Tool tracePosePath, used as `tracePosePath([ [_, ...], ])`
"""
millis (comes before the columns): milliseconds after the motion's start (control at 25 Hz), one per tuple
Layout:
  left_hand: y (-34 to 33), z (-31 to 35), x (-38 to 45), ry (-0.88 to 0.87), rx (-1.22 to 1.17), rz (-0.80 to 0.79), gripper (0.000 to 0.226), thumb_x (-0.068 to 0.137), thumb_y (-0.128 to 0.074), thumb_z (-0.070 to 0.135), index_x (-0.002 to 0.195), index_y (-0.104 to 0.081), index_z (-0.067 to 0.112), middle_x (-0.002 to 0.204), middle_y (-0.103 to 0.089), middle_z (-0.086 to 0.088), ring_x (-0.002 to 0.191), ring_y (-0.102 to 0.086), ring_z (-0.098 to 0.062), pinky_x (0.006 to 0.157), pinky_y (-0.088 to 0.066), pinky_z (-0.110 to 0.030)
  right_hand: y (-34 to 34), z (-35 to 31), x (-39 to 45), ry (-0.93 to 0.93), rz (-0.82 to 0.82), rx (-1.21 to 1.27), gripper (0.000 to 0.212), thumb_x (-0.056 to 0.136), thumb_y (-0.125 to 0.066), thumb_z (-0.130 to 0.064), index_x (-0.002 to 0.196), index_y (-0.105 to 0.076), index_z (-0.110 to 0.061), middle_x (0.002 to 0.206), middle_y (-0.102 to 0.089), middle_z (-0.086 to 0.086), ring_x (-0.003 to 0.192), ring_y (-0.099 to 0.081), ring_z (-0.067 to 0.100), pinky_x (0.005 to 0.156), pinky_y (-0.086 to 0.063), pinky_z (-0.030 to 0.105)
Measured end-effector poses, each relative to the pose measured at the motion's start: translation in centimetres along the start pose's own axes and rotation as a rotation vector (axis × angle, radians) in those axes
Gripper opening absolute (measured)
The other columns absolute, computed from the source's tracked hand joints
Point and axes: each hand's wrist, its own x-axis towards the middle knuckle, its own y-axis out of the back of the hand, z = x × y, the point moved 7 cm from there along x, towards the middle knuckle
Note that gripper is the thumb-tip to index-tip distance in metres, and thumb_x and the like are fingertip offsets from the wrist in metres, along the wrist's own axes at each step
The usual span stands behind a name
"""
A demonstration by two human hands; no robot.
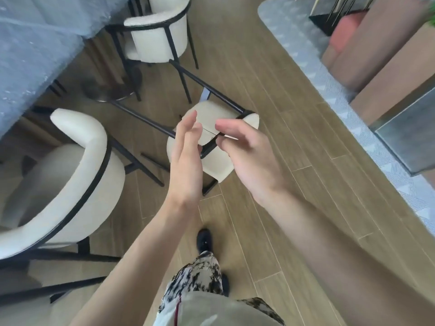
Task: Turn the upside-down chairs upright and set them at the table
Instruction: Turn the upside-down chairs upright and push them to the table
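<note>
A cream chair with a black metal frame lies tipped over on the wood floor in the middle of the view, its legs pointing up-left toward the table. My left hand hovers above it with flat, spread fingers and holds nothing. My right hand is beside it, fingers curled loosely and apart, also empty and not touching the chair. Two matching cream chairs stand upright: one at the left by the table, one at the top. The table with a blue-grey cover fills the upper left.
A round metal table base stands under the table. A grey patterned rug runs along the right, with brown furniture and a grey box on it. My foot in a dark shoe is on the floor below my hands.
</note>
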Motion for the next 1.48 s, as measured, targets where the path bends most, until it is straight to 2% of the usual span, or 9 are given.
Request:
tracePosePath([
  [120,-3.1,0.3,3.0,-0.008,0.005,-0.037,0.052,0.091,-0.039,0.053,0.140,-0.051,0.041,0.139,-0.051,0.029,0.136,-0.044,0.004,0.118,-0.034,-0.038,2.4,0.3,2.1,-0.015,0.027,0.012,0.034,0.092,-0.060,-0.009,0.121,-0.068,-0.025,0.120,-0.068,-0.015,0.107,-0.063,-0.005,0.073,-0.047,0.003],
  [320,-7.4,0.3,9.4,0.009,-0.028,-0.068,0.048,0.092,-0.040,0.051,0.137,-0.053,0.042,0.146,-0.049,0.023,0.136,-0.044,0.003,0.116,-0.037,-0.034,5.7,0.5,8.7,-0.031,0.081,0.008,0.035,0.091,-0.059,-0.007,0.122,-0.067,-0.023,0.119,-0.068,-0.014,0.103,-0.063,-0.009,0.082,-0.044,0.002],
  [520,-8.5,0.5,17.5,0.011,-0.003,-0.022,0.047,0.093,-0.039,0.051,0.136,-0.053,0.042,0.145,-0.049,0.025,0.137,-0.044,0.002,0.116,-0.037,-0.036,5.4,0.3,18.5,-0.029,0.046,0.011,0.035,0.092,-0.059,-0.005,0.121,-0.068,-0.021,0.118,-0.069,-0.012,0.102,-0.062,-0.011,0.077,-0.043,0.000],
  [720,-10.1,1.6,26.2,0.034,-0.007,-0.001,0.037,0.092,-0.040,0.050,0.125,-0.056,0.047,0.139,-0.053,0.025,0.134,-0.047,0.001,0.115,-0.038,-0.037,5.4,0.0,27.4,-0.056,0.016,-0.008,0.036,0.091,-0.059,-0.009,0.122,-0.067,-0.025,0.118,-0.069,-0.015,0.107,-0.062,-0.009,0.086,-0.047,0.008],
  [1080,-14.3,1.4,36.4,0.058,-0.023,0.028,0.045,0.092,-0.040,0.048,0.132,-0.058,0.038,0.139,-0.053,0.022,0.132,-0.050,0.001,0.115,-0.038,-0.038,8.5,-0.3,38.1,-0.078,0.035,-0.008,0.033,0.090,-0.059,-0.010,0.117,-0.069,-0.026,0.109,-0.071,-0.017,0.103,-0.064,-0.007,0.086,-0.047,0.007],
  [1280,-16.4,-0.9,40.8,0.075,-0.031,0.158,0.044,0.093,-0.040,0.047,0.132,-0.058,0.036,0.130,-0.058,0.022,0.126,-0.055,0.001,0.114,-0.041,-0.039,9.4,1.4,43.8,-0.092,-0.079,-0.054,0.032,0.089,-0.061,-0.011,0.117,-0.069,-0.025,0.113,-0.071,-0.013,0.108,-0.064,-0.001,0.096,-0.050,0.021],
  [1400,-17.5,-1.2,42.8,0.051,-0.054,0.267,0.039,0.094,-0.040,0.045,0.127,-0.059,0.038,0.122,-0.061,0.024,0.126,-0.056,0.000,0.113,-0.042,-0.039,9.8,1.9,47.7,-0.045,-0.190,-0.073,0.030,0.090,-0.060,-0.010,0.115,-0.068,-0.024,0.112,-0.071,-0.010,0.108,-0.064,0.000,0.097,-0.050,0.022],
  [1480,-17.7,-1.2,43.5,0.027,-0.082,0.407,0.038,0.094,-0.040,0.044,0.126,-0.060,0.037,0.123,-0.061,0.024,0.126,-0.056,0.000,0.113,-0.042,-0.038,9.6,1.9,50.3,-0.042,-0.308,-0.082,0.031,0.090,-0.060,-0.009,0.117,-0.068,-0.022,0.114,-0.071,-0.009,0.108,-0.064,-0.001,0.097,-0.049,0.019],
])
